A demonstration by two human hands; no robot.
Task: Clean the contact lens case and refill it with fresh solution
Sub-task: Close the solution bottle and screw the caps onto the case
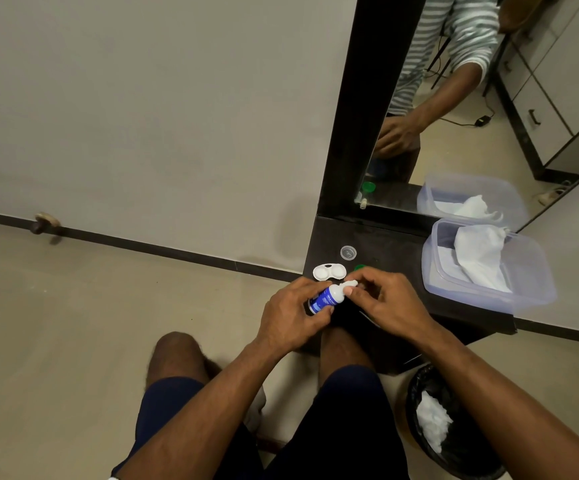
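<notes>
While your left hand (289, 315) grips the solution bottle (326, 298) mid-frame and your right hand (383, 301) pinches its cap (350, 284), the opened lens case (329, 271) waits on the desk (395, 251) just above, probably still unfilled

Plastic tub (537, 271) beside lens case (329, 272)

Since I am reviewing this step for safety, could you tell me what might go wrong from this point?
1. The lens case lies open at the table's left edge, close to the left hand; a nudge might knock it off.
2. The right hand fingers the tip of the solution bottle, which could contaminate the nozzle.
3. The bottle is tilted in the left hand's grip; a squeeze might spill solution short of the case.
</notes>
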